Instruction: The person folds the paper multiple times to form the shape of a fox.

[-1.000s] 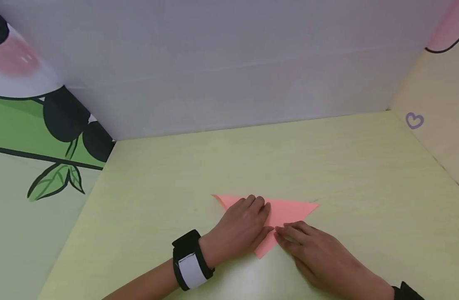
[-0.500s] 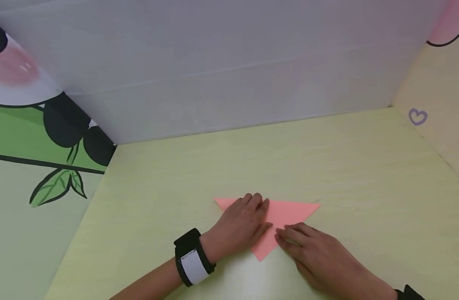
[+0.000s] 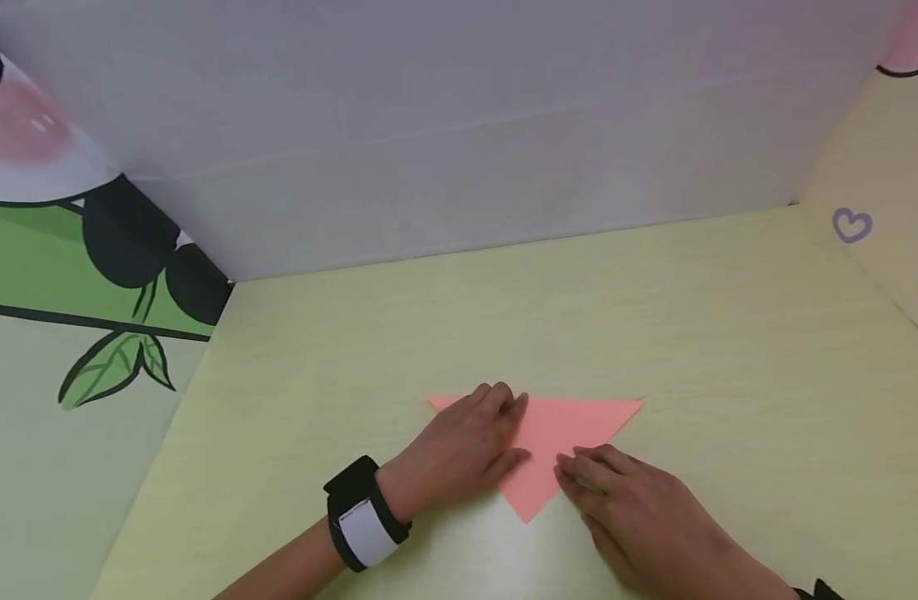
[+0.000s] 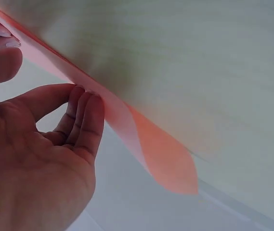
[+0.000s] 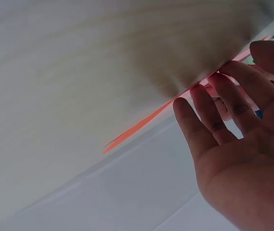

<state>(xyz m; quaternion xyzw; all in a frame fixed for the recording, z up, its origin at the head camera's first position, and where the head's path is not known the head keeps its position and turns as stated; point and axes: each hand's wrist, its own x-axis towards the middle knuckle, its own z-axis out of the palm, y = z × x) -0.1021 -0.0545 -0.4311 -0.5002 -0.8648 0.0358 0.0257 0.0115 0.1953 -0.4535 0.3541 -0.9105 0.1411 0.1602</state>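
Thin pink paper triangle [image 3: 555, 429] on pale, faintly grained tabletop [image 3: 429, 333]

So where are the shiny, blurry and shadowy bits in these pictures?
Head view: pale glare on the table near the pink paper's bottom tip, soft shadow beneath the left hand; left wrist view: dim, the table's grain soft and blurry; right wrist view: a dark, soft-edged shadow on the table beside the right hand's fingertips.
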